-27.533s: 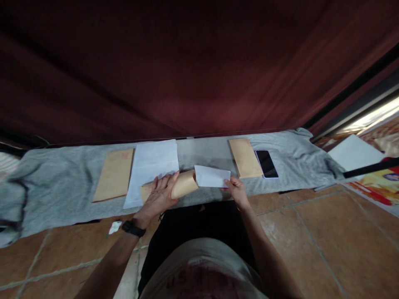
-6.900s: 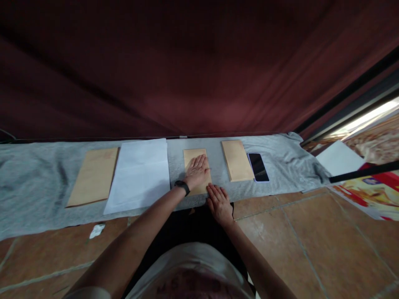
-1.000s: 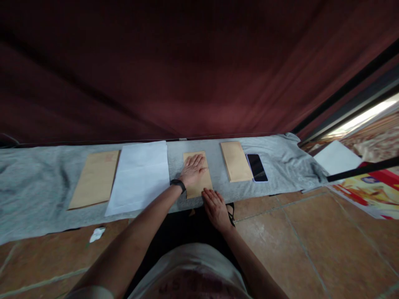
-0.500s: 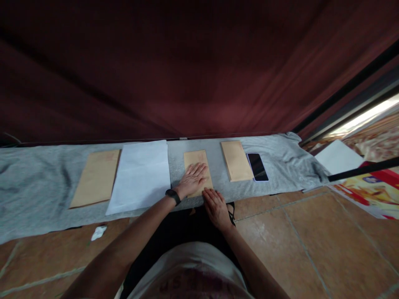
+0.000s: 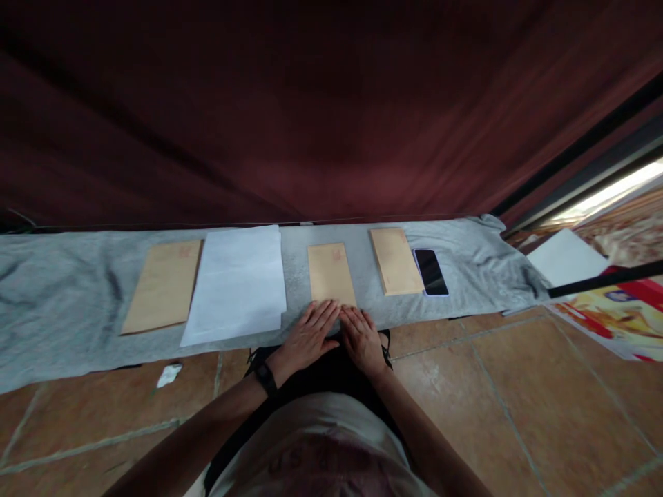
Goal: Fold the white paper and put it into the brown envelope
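A single brown paper envelope [image 5: 331,271] lies flat on the grey cloth [image 5: 296,276] in front of me. My left hand [image 5: 311,333], with a dark band on its wrist, rests fingers outstretched on the envelope's near edge. Beside it my right hand [image 5: 361,339] lies flat, its fingertips at the near right corner. The two hands' fingertips almost meet. To the left are white paper sheets [image 5: 238,283] and a stack of larger brown envelopes [image 5: 164,286]. On the right sits a stack of brown envelopes [image 5: 398,261].
A phone [image 5: 431,272] lies against the right envelope stack. Dark red fabric [image 5: 331,138] hangs behind the cloth. A crumpled white scrap [image 5: 168,375] is on the tiled floor [image 5: 456,400]. At far right are a dark bar [image 5: 606,279] and a colourful printed box [image 5: 616,317].
My left hand has slid back from the middle of the envelope to its near edge, toward me. The right hand has stayed about where it was.
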`<action>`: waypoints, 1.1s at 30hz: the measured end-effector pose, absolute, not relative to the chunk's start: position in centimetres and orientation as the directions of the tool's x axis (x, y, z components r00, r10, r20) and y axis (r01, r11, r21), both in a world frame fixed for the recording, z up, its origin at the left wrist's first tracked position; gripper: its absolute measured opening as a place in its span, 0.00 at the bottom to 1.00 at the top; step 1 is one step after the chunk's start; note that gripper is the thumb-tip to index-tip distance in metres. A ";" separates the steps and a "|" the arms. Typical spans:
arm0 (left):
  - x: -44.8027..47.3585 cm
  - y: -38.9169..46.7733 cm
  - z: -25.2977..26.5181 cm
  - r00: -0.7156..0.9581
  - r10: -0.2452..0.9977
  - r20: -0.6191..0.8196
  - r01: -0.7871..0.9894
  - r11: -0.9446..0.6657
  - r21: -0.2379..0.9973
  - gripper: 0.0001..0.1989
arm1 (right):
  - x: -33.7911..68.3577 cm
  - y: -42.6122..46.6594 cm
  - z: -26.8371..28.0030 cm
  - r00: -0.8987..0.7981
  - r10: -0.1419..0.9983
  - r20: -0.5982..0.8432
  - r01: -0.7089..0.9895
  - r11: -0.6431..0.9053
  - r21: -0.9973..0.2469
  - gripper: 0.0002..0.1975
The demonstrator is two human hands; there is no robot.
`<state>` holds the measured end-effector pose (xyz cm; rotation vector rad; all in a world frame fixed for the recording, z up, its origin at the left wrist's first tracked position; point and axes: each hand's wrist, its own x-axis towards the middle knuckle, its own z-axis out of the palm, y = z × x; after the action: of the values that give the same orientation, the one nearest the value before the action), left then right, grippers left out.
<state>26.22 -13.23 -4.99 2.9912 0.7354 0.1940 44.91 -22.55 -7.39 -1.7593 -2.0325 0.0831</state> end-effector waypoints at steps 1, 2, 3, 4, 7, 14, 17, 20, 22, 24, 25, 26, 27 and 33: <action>26.0 -13.3 -5.1 0.878 0.466 0.108 0.460 -0.885 0.077 0.37 | 44.9 -22.6 -7.4 -0.087 0.953 0.291 0.929 0.183 -0.321 0.29; 25.9 -13.4 -5.1 0.878 0.465 0.109 0.460 -0.885 0.071 0.37 | 44.9 -22.6 -7.4 -0.085 0.953 0.292 0.933 0.180 -0.313 0.29; 25.7 -13.5 -5.2 0.879 0.464 0.112 0.459 -0.886 0.068 0.38 | 45.0 -22.7 -7.5 -0.081 0.952 0.294 0.936 0.174 -0.307 0.29; 25.6 -13.5 -5.2 0.878 0.464 0.115 0.459 -0.886 0.068 0.38 | 45.1 -22.8 -7.6 -0.072 0.952 0.297 0.939 0.166 -0.303 0.29; 25.2 -13.6 -5.2 0.877 0.465 0.123 0.458 -0.885 0.078 0.39 | 45.5 -23.1 -7.8 -0.039 0.952 0.305 0.946 0.134 -0.296 0.29; 24.8 -13.7 -4.8 0.869 0.487 0.093 0.474 -0.871 0.128 0.38 | 45.4 -23.5 -7.2 0.037 0.950 0.310 0.951 0.062 -0.304 0.28; 24.9 -13.8 -4.9 0.862 0.501 0.075 0.491 -0.863 0.121 0.38 | 44.0 -23.1 -6.5 0.006 0.955 0.297 0.944 0.093 -0.315 0.28; 25.0 -13.9 -4.8 0.861 0.506 0.056 0.500 -0.861 0.095 0.38 | 42.6 -22.8 -6.1 -0.072 0.961 0.268 0.931 0.161 -0.328 0.28; 24.9 -13.9 -4.8 0.862 0.505 0.049 0.500 -0.862 0.087 0.38 | 42.2 -22.7 -6.2 -0.075 0.963 0.259 0.930 0.161 -0.330 0.28; 24.7 -13.9 -4.8 0.859 0.510 0.052 0.504 -0.859 0.088 0.38 | 42.3 -22.8 -6.4 -0.060 0.965 0.256 0.935 0.144 -0.324 0.28; 24.6 -14.0 -4.8 0.856 0.514 0.057 0.508 -0.856 0.090 0.37 | 42.5 -22.9 -6.5 -0.053 0.965 0.256 0.937 0.136 -0.320 0.28; 24.5 -14.1 -4.9 0.852 0.520 0.066 0.513 -0.853 0.094 0.37 | 42.8 -23.0 -6.6 -0.046 0.965 0.259 0.940 0.129 -0.317 0.28; 24.3 -14.2 -4.9 0.846 0.528 0.077 0.520 -0.848 0.099 0.37 | 43.0 -23.1 -6.7 -0.039 0.964 0.262 0.941 0.124 -0.314 0.28; 23.7 -14.7 -5.4 0.763 0.635 0.120 0.607 -0.769 0.201 0.32 | 43.8 -23.4 -6.9 -0.024 0.955 0.295 0.944 0.119 -0.309 0.30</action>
<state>23.74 -14.72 -5.40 2.8080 0.9951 0.2721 43.80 -23.38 -6.89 -1.8366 -1.9806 0.0371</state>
